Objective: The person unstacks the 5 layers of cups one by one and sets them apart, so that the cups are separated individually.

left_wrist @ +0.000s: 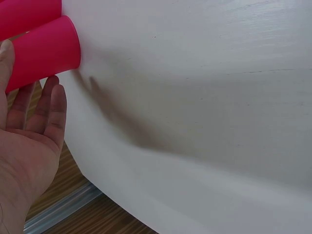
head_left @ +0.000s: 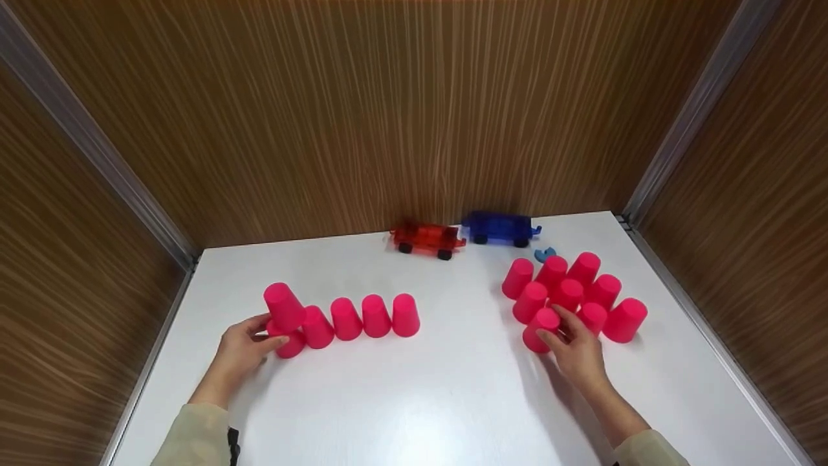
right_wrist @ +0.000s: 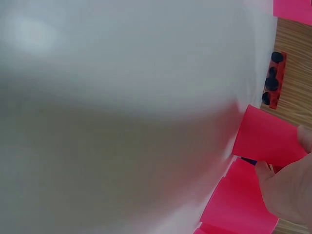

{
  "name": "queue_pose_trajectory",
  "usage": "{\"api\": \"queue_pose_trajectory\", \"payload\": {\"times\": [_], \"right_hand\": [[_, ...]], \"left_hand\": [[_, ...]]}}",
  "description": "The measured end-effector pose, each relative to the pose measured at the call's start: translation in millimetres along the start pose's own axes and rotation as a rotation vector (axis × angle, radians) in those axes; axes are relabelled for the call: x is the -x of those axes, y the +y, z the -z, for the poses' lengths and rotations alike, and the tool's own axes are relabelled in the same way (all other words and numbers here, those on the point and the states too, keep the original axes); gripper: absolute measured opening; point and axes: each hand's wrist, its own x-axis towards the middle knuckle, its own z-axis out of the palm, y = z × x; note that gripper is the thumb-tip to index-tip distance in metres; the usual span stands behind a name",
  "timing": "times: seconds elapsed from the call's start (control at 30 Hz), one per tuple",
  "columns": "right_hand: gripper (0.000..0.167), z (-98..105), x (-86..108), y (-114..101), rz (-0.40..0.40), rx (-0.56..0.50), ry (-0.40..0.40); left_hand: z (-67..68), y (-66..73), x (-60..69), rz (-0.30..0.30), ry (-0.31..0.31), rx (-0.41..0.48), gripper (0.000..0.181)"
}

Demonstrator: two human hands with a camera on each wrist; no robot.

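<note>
At the left end of a row of upside-down pink cups, my left hand holds a lower pink cup between thumb and fingers. On top of it sits a tilted upper pink cup. In the left wrist view the thumb lies on the held cup, with the other fingers beneath. My right hand pinches a pink cup at the front of a cluster of upside-down cups on the right. The right wrist view shows that cup between finger and thumb.
By the back wall stand a red toy wagon and a blue toy wagon. A small light-blue piece lies behind the cluster. Wood-grain walls enclose the white table at the back and sides.
</note>
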Motion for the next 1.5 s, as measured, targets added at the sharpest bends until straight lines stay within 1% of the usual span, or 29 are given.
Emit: {"api": "queue_pose_trajectory", "payload": {"times": [0.17, 0.33, 0.6, 0.73, 0.83, 0.93, 1.03, 1.17, 1.23, 1.37, 1.5], "right_hand": [[0.083, -2, -1.3, 1, 0.003, 0.042, 0.023], [0.085, -1, -1.9, 2, -0.023, 0.047, 0.023], [0.086, -1, -1.4, 1, -0.030, 0.056, 0.019], [0.090, -1, -0.8, -2, -0.044, 0.045, 0.011], [0.093, -1, 0.9, -5, -0.039, 0.038, 0.013], [0.093, 0, 3.5, -10, 0.001, 0.052, 0.028], [0.088, 2, 5.1, -17, 0.070, 0.073, 0.037], [0.081, 5, 3.6, -34, 0.159, 0.082, 0.040], [0.080, 4, 2.2, -47, 0.195, 0.088, 0.044], [0.078, -2, -0.3, -76, 0.264, 0.102, 0.067], [0.075, -20, -3.5, -110, 0.340, 0.068, 0.050]], "left_hand": [[-0.3, -0.8, 3.0, -0.015, 0.008, 0.010, 0.081], [0.0, -2.3, 3.9, -0.008, 0.012, 0.011, 0.082], [1.3, -5.1, 3.8, -0.003, 0.003, 0.004, 0.085], [2.2, -7.2, 3.6, 0.006, 0.001, 0.010, 0.085], [2.3, -7.9, 4.2, 0.003, -0.003, 0.015, 0.084], [2.5, -7.5, 4.6, 0.003, -0.002, 0.008, 0.083], [2.6, -5.5, 4.3, -0.009, 0.002, 0.001, 0.080], [2.3, -1.5, 3.7, -0.021, 0.003, 0.006, 0.079], [1.9, -0.2, 3.4, -0.011, 0.003, 0.009, 0.080], [0.1, 0.3, 1.5, -0.019, 0.001, 0.005, 0.080], [0.6, -1.3, -0.6, -0.035, 0.001, 0.007, 0.078]]}}
